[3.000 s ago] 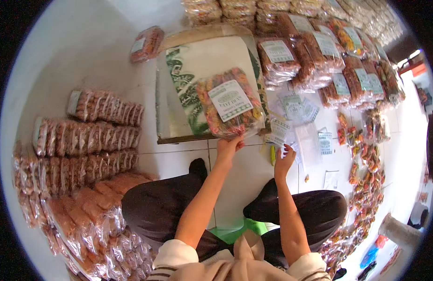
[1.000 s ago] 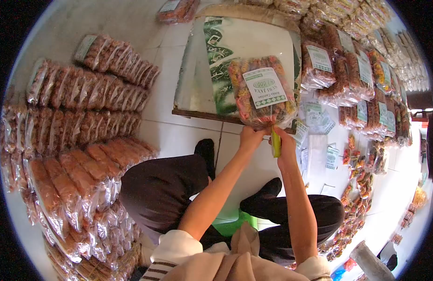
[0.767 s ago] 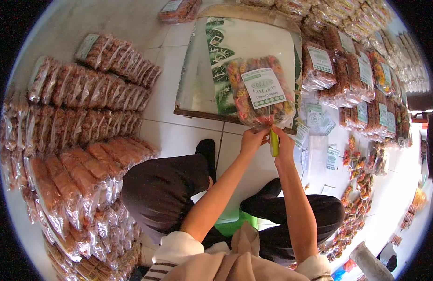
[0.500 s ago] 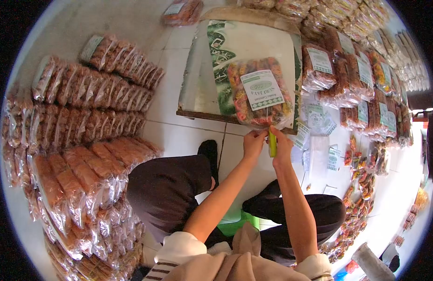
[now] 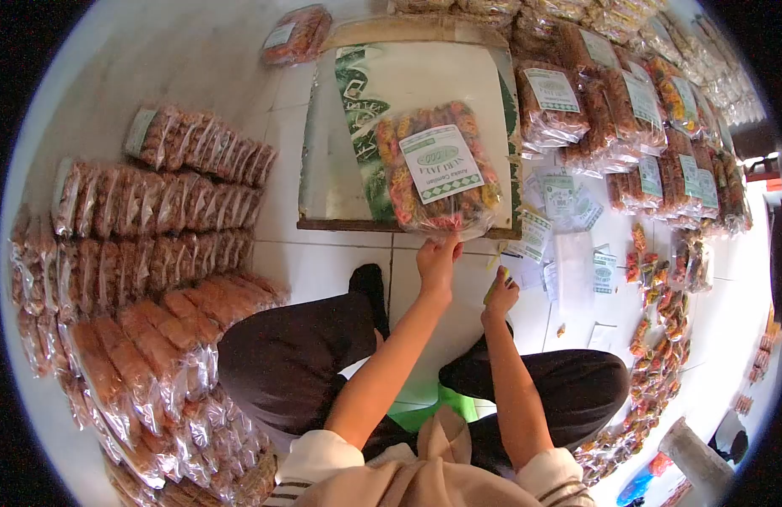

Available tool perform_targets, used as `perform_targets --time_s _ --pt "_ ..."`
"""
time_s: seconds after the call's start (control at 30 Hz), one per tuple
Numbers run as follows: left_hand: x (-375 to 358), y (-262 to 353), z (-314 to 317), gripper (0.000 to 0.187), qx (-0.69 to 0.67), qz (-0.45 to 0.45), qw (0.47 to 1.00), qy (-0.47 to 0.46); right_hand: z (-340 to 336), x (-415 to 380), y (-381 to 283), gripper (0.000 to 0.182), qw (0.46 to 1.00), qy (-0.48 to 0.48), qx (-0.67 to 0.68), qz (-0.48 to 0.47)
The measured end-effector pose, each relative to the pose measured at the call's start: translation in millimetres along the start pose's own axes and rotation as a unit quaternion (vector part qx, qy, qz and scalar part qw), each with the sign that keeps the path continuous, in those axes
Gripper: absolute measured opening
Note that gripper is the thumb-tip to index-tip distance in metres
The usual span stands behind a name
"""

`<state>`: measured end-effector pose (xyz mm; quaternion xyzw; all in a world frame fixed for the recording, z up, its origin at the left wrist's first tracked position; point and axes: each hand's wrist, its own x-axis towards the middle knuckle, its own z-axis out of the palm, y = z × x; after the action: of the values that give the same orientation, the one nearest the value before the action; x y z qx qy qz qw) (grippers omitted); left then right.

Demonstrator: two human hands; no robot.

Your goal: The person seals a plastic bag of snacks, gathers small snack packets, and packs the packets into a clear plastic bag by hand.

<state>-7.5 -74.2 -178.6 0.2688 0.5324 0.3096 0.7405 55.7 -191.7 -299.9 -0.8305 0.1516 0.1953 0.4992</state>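
Observation:
A clear snack bag [image 5: 437, 173] of colourful snacks with a white-and-green label lies on a flat board [image 5: 340, 182] on the tiled floor. My left hand [image 5: 437, 258] pinches the bag's near edge at the board's front rim. My right hand [image 5: 499, 296] is lower and to the right, apart from the bag, closed around a small yellow-green tool [image 5: 495, 286] held just above the floor.
Rows of packed brown snack bags [image 5: 154, 220] fill the left. More labelled bags [image 5: 627, 110] are stacked at the back right. Loose paper labels [image 5: 568, 198], empty plastic sleeves and scattered snacks [image 5: 653, 338] lie on the right. My crossed legs [image 5: 306, 355] sit below.
My right hand with the yellow-green tool has pulled back from the bag's edge, down and to the right. My left hand stays on the bag.

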Motion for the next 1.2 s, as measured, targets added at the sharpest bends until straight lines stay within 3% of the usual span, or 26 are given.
perform_targets --time_s 0.07,0.17,0.3,0.37,0.4,0.47,0.53,0.57,0.6,0.63,0.67,0.73,0.8,0.83,0.87,0.9,0.93,0.97,1.03,1.1,1.2 --pt "0 0 -1 0.021 0.016 0.009 1.0 0.007 16 11 23 0.062 0.982 0.099 -0.147 -0.057" --pt "-1 3 -2 0.022 0.036 0.015 0.999 0.012 22 9 31 0.067 0.971 0.117 -0.171 -0.119" --pt "2 -3 -7 0.023 0.046 0.01 0.999 -0.003 19 8 15 0.067 0.964 0.08 -0.229 -0.108" --pt "-5 5 -1 0.024 0.051 0.013 0.999 0.009 9 2 -22 0.055 0.975 0.147 -0.169 -0.012" --pt "-7 9 1 0.025 0.058 0.017 0.998 0.025 1 -3 -49 0.055 0.975 0.148 -0.167 -0.018" --pt "-8 11 -1 0.03 0.034 0.036 0.999 -0.007 -14 -16 -106 0.042 0.957 0.138 0.084 -0.242" --pt "-10 8 -8 0.037 0.012 0.057 0.998 -0.04 -12 -17 -157 0.036 0.932 0.017 0.206 -0.297" --pt "-12 3 -15 0.046 0.107 0.11 0.988 0.016 -3 -9 -173 0.036 0.929 0.016 0.211 -0.302" --pt "-11 -1 -20 0.056 0.198 0.164 0.964 0.074 6 0 -189 0.039 0.929 -0.073 0.167 -0.322" --pt "-9 -2 -24 0.056 0.191 0.172 0.964 0.074 12 1 -204 0.042 0.919 -0.16 0.119 -0.339" --pt "-7 -3 -29 0.06 0.208 0.228 0.944 0.119 17 -3 -214 0.042 0.914 -0.163 0.123 -0.349" --pt "-3 15 -29 0.065 0.213 0.291 0.918 0.163 27 -24 -233 0.049 0.906 -0.316 0.003 -0.282" --pt "9 51 -26 0.074 0.054 0.264 0.96 0.076 35 -31 -226 0.05 0.893 -0.338 -0.009 -0.297" --pt "23 60 -33 0.074 0.047 0.274 0.958 0.072 41 -24 -217 0.05 0.89 -0.337 -0.004 -0.308" --pt "46 63 -44 0.076 0.117 0.237 0.964 0.007 48 -10 -206 0.051 0.896 -0.357 -0.025 -0.263" --pt "47 74 -44 0.072 0.23 0.186 0.955 0.027 54 1 -197 0.051 0.9 -0.375 -0.044 -0.217" --pt "47 85 -43 0.07 0.343 0.134 0.929 0.035 56 10 -188 0.051 0.899 -0.372 -0.035 -0.229" --pt "31 101 -38 0.07 0.341 0.149 0.928 0.029 54 17 -177 0.05 0.884 -0.4 -0.054 -0.236" --pt "1 128 -32 0.06 0.304 0.035 0.949 -0.07 27 1 -186 0.048 0.869 -0.418 -0.065 -0.256" --pt "-15 132 -23 0.06 0.247 0.057 0.959 -0.125 -28 -48 -214 0.042 0.885 -0.454 0.102 -0.002" --pt "-55 140 9 0.065 0.213 0.058 0.954 -0.205 -80 -54 -226 0.045 0.868 -0.451 0.207 -0.018"
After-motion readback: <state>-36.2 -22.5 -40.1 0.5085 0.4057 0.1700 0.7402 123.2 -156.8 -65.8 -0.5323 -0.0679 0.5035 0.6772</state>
